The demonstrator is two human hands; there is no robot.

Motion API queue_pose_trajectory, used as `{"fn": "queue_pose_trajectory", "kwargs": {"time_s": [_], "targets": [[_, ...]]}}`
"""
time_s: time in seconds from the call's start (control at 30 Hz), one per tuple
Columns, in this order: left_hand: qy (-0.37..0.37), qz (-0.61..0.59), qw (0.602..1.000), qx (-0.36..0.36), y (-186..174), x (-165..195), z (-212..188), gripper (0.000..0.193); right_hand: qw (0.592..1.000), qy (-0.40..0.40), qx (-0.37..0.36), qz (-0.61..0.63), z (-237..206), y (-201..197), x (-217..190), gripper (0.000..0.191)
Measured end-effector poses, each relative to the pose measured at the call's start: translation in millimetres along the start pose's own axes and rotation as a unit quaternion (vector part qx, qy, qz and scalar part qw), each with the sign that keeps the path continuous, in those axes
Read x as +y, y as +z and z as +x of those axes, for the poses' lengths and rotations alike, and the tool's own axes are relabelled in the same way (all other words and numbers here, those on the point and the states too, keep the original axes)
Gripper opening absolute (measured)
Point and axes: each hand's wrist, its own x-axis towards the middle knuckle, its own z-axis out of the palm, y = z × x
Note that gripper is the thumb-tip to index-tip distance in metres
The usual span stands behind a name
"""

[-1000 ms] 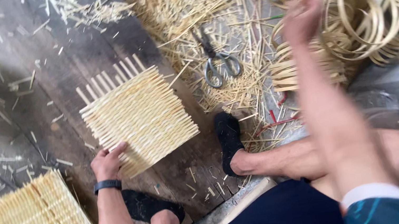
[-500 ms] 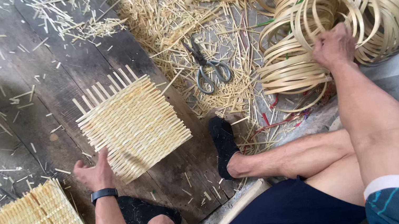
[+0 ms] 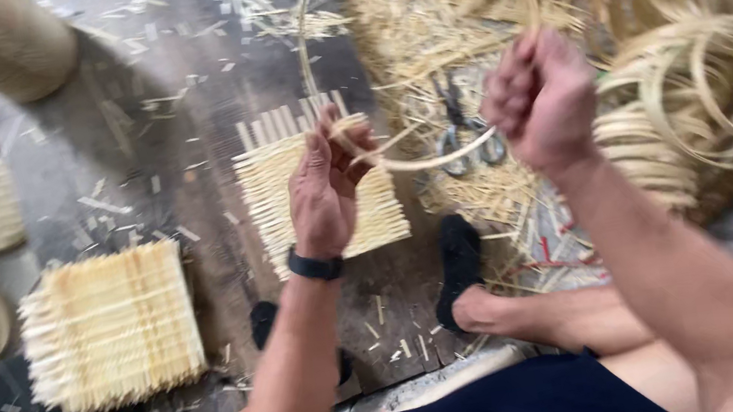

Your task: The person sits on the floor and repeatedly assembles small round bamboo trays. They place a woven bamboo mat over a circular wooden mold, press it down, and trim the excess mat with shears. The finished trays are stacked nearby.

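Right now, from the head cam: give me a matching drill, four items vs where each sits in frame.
Items:
1. scissors
2. woven mat
3. bamboo hoop
4. pile of hoops

Places:
A. far right on the floor
B. held between left hand and right hand
C. lower left, lying flat
D. on the straw litter, between the two hands

Pairs: 1-D, 2-C, 3-B, 4-A

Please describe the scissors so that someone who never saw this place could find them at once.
Start at the big heap of coiled bamboo hoops on the right, then go left to the loose straw-like splinters. There the scissors lie flat, partly behind the strip between the hands. They are the only grey metal thing among pale bamboo.
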Motion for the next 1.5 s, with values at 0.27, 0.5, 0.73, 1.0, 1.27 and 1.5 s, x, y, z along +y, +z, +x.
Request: {"fn": "queue_pose_trajectory", "kwargs": {"time_s": [0.27, 0.5, 0.73, 1.0, 1.27, 1.5], "targets": [[-0.039, 0.138, 0.989, 0.023, -30.3, 47.6, -17.5, 0.031, 0.537, -0.457, -0.165, -0.69, 2.1, 95.6, 35.4, 0.051], [-0.169, 0.065, 0.983, 0.043, -49.0, 50.2, -26.2, 0.028, 0.594, -0.29, -0.32, -0.678, 24.0, 112.6, 82.3, 0.02], [-0.269, 0.2, 0.942, 0.007, -48.5, 73.3, 6.0, 0.066, 0.564, -0.205, -0.41, -0.686, 26.1, 107.8, 130.1, 0.013], [-0.185, 0.146, 0.971, 0.047, -69.3, 60.6, -4.7, 0.085, 0.484, -0.345, -0.365, -0.716, 25.1, 99.3, 180.4, 0.019], [-0.144, 0.16, 0.977, 0.002, -117.3, 33.9, 1.1, 0.057, 0.489, -0.305, -0.333, -0.746, 24.8, 118.8, 185.7, 0.03], [0.076, -0.306, 0.946, 0.078, -170.2, 70.0, -9.8, 0.037, 0.95, 0.267, 0.009, -0.164, 42.7, 66.2, 177.7, 0.045]]}}
